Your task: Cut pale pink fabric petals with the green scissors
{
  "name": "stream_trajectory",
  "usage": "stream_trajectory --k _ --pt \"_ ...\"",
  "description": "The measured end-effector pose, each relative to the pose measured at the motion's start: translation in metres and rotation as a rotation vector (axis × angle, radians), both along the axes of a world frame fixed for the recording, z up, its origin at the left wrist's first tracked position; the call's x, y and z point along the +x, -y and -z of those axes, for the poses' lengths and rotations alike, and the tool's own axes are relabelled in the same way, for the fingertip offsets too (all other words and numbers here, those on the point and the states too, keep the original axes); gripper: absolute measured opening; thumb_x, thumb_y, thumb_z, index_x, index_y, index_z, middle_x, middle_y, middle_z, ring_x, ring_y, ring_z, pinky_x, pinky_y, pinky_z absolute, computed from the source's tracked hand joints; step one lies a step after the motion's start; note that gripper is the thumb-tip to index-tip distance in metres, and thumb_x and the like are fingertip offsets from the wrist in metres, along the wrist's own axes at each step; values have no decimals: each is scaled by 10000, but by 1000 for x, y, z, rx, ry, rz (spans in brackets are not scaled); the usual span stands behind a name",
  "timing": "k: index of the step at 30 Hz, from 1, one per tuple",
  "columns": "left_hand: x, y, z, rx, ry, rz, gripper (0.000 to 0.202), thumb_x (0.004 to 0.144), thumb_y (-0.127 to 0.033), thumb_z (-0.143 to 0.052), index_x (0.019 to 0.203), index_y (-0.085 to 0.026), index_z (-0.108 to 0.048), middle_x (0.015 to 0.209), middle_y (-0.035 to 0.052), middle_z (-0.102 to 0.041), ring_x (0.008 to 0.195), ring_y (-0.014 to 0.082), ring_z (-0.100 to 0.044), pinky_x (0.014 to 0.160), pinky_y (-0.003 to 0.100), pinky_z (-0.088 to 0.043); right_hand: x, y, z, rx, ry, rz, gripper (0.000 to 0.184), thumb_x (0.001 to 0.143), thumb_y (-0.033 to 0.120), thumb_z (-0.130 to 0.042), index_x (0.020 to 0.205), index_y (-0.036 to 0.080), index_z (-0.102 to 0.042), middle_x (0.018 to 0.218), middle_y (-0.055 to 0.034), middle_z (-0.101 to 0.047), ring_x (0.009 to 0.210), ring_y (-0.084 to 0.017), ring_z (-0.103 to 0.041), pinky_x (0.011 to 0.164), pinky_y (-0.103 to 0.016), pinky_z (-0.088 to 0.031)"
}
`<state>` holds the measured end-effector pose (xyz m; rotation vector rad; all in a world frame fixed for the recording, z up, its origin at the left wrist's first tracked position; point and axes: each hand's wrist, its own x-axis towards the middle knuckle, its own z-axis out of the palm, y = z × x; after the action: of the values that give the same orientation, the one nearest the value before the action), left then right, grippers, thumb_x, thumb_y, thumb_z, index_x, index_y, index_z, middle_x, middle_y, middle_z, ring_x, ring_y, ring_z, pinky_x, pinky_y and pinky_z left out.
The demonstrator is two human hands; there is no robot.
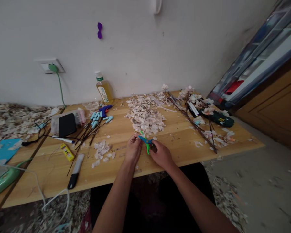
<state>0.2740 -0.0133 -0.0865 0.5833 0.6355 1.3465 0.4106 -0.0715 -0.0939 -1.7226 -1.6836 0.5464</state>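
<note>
In my right hand [160,153] is a pair of blue and green scissors [145,139], my fingers closed around the handles. The blades point up and left, close to the fingertips of my left hand [133,148]. Those fingertips are pinched together at the blades; whatever lies between them is too small to make out. Just beyond both hands is a heap of pale, thin flakes [145,113], like petals. A smaller pile of flakes [102,149] sits left of my left hand.
On the left lie a blue glue gun [105,111], dark stems with light-blue ends [95,120], a black phone [67,125], a yellow box [67,152] and a box cutter [76,171]. An oil-coloured bottle [104,89] stands by the wall. A blossom branch [191,121] lies right.
</note>
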Motion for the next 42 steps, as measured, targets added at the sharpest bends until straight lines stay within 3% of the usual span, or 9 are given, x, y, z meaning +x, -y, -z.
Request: stream_trajectory --k 10,17,26,35,42 --pt "-1 1 -1 15 16 55 262 640 -298 -868 733 -150 -672 721 -3 -631 669 87 -571 699 214 -463 1 -1 6 -6 10 16 341 830 272 -578 1163 229 -637 1056 -72 -720 899 -232 -668 788 -334 -486" --pt "2 -1 11 30 -53 81 275 670 -342 -845 760 -147 -673 707 -4 -638 647 88 -562 678 217 -451 1 0 5 13 17 5 381 825 306 -597 1194 213 -604 1115 -94 -704 973 -265 -665 832 -370 -494" --pt "2 1 0 5 -65 48 280 643 -338 -843 706 -156 -639 674 -17 -608 620 87 -536 667 222 -435 1 0 5 16 32 11 354 830 301 -593 1172 213 -616 1096 -88 -708 965 -263 -668 830 -370 -496" --pt "2 -1 8 24 -110 38 286 659 -359 -825 708 -166 -620 670 -19 -596 618 90 -526 670 230 -434 1 0 2 0 14 14 350 828 290 -604 1172 225 -619 1121 -85 -708 984 -263 -670 839 -368 -498" --pt "-7 -5 16 132 -352 12 254 728 -395 -772 761 -172 -656 698 -8 -615 637 105 -535 673 239 -429 1 -1 3 -3 37 31 354 821 255 -602 1173 220 -617 1104 -87 -708 953 -254 -668 830 -362 -494"
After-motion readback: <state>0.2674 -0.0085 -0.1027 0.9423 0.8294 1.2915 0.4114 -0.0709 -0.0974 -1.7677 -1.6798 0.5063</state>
